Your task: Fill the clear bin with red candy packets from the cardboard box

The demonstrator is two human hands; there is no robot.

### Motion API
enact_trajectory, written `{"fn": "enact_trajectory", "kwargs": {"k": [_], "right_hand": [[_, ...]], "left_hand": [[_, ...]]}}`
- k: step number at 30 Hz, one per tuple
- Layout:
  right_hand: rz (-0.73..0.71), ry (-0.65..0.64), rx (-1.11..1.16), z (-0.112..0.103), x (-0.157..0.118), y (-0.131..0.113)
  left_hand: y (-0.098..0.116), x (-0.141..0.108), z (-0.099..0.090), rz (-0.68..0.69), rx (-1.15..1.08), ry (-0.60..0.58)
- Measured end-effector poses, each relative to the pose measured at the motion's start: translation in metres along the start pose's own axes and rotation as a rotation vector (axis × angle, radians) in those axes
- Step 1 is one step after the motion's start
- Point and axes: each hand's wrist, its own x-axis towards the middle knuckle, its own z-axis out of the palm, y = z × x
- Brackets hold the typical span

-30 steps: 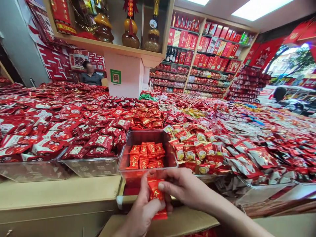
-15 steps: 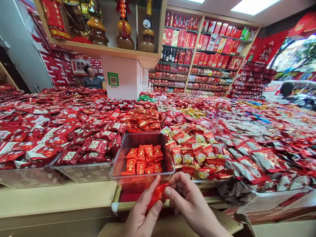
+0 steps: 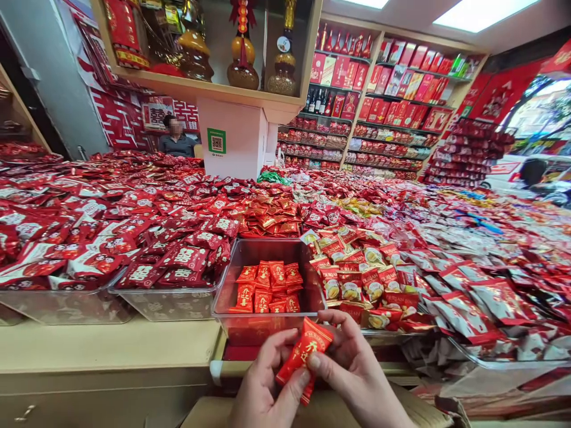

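A small red wrapped candy (image 3: pixel 311 343) with gold lettering is held up in front of me, tilted. My left hand (image 3: pixel 271 380) pinches its lower end with the thumb in front. From the other side my right hand (image 3: pixel 352 368) grips it, thumb pressed on the wrapper's face. A bit of red wrapper shows under the thumbs; I cannot tell whether it is a second piece. Just beyond my hands stands a clear plastic bin (image 3: pixel 226 309), partly filled with matching red candies (image 3: pixel 263 279) in rows.
Bins of dark red packets (image 3: pixel 187 255) lie to the left, durian packets (image 3: pixel 357 285) and red-and-white packets (image 3: pixel 495 297) to the right. An open cardboard box (image 3: pixel 205 410) is below my hands. A person (image 3: pixel 176 142) sits behind the heap; a cabinet (image 3: pixel 200 89) overhangs it.
The candy has been raised and turned, so its gold-lettered face now shows. Both hands have shifted slightly right in view, and the camera view has moved slightly.
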Motion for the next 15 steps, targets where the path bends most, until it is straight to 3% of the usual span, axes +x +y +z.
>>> {"fn": "enact_trajectory", "kwargs": {"k": [2,5,8,11,15], "right_hand": [[-0.043,0.014,-0.028,0.003,0.004,-0.003],[-0.18,0.117,-0.218,0.01,0.028,-0.019],[-0.237,0.132,-0.53,0.021,0.075,-0.035],[-0.053,0.1,-0.848,0.035,0.124,-0.029],[0.156,0.048,-0.928,0.046,0.16,0.005]], "left_hand": [[0.0,-0.001,0.001,-0.016,0.004,0.025],[-0.003,-0.002,-0.001,-0.003,0.221,0.045],[-0.005,-0.002,-0.003,-0.036,0.457,-0.188],[-0.003,-0.002,-0.004,-0.059,0.567,-0.417],[-0.001,-0.003,-0.004,-0.037,0.603,-0.402]]}}
